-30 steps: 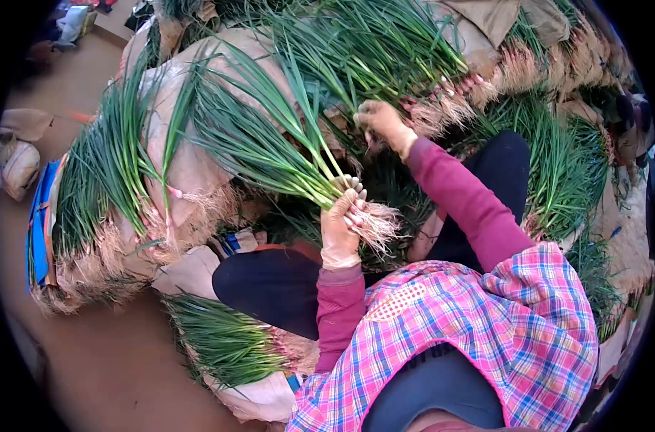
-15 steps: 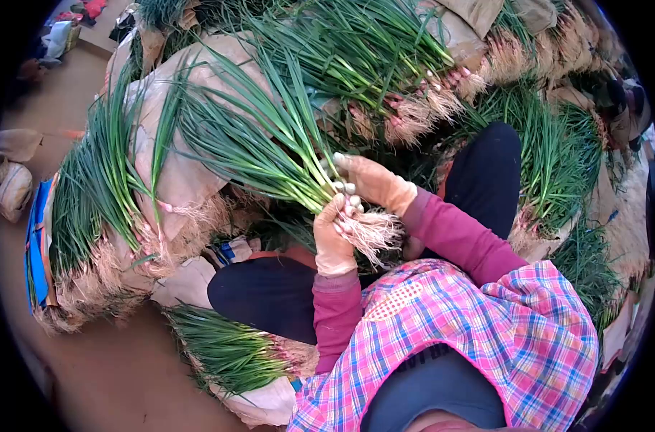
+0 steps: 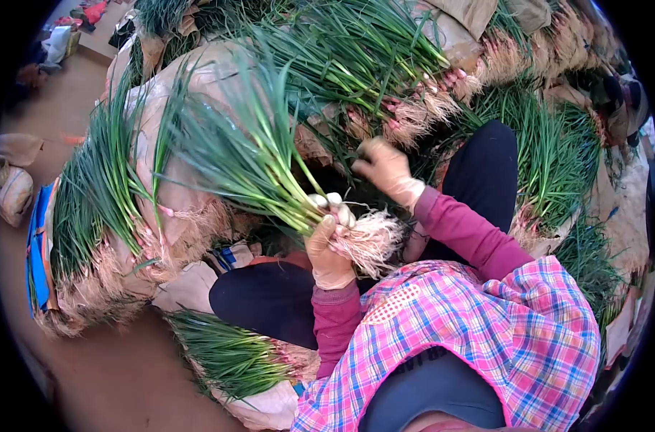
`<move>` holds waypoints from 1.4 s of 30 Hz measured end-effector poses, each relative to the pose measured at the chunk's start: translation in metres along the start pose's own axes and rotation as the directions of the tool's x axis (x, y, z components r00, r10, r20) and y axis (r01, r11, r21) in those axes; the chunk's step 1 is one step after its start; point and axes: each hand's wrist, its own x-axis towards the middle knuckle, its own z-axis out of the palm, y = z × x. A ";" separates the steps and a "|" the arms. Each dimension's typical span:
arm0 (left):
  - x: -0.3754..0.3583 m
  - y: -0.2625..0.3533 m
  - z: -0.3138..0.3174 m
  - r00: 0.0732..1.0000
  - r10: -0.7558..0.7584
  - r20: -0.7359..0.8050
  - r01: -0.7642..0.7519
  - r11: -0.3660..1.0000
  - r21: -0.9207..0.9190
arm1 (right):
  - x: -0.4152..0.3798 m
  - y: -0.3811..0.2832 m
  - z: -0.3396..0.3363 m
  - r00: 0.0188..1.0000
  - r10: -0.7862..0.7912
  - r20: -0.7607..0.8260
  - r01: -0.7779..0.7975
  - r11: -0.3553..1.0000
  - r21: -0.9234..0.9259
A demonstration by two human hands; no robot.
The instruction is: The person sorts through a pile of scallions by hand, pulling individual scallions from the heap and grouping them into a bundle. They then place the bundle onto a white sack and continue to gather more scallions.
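My left hand (image 3: 329, 258), in a pale tan glove, is closed around a bunch of spring onions (image 3: 288, 189) just above their roots. The whitish bulbs stick out over my fingers, the pale stringy roots hang to the right, and the long green leaves fan toward the upper left. My right hand (image 3: 388, 169), gloved alike, is apart from the bunch, above and to the right of the bulbs. Its fingers look bent but are smeared by motion, so whether they hold anything cannot be made out.
More spring onions (image 3: 108, 187) lie on sacking at left, with a large pile (image 3: 349, 54) ahead and further heaps (image 3: 550, 155) at right. A small batch (image 3: 230, 353) rests near my bent knee (image 3: 262, 299). Brown floor (image 3: 126, 381) shows at lower left.
My right hand has come off the bulbs and moved up and to the right. The bunch stays in my left hand, its leaves now blurred and shifted slightly.
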 end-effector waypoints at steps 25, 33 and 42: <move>0.017 -0.027 -0.038 0.887 -0.241 -0.394 0.342 0.916 0.211 | -0.004 -0.040 0.009 0.744 0.333 0.579 -0.553 -0.180 0.814; 0.013 -0.038 -0.041 0.829 -0.131 -0.543 0.381 0.843 0.379 | 0.012 -0.059 -0.002 0.950 0.227 0.216 -0.304 0.833 0.462; 0.013 -0.046 -0.044 0.828 -0.175 -0.533 0.411 0.835 0.366 | 0.007 -0.054 0.020 0.838 0.345 0.422 -0.499 0.172 0.850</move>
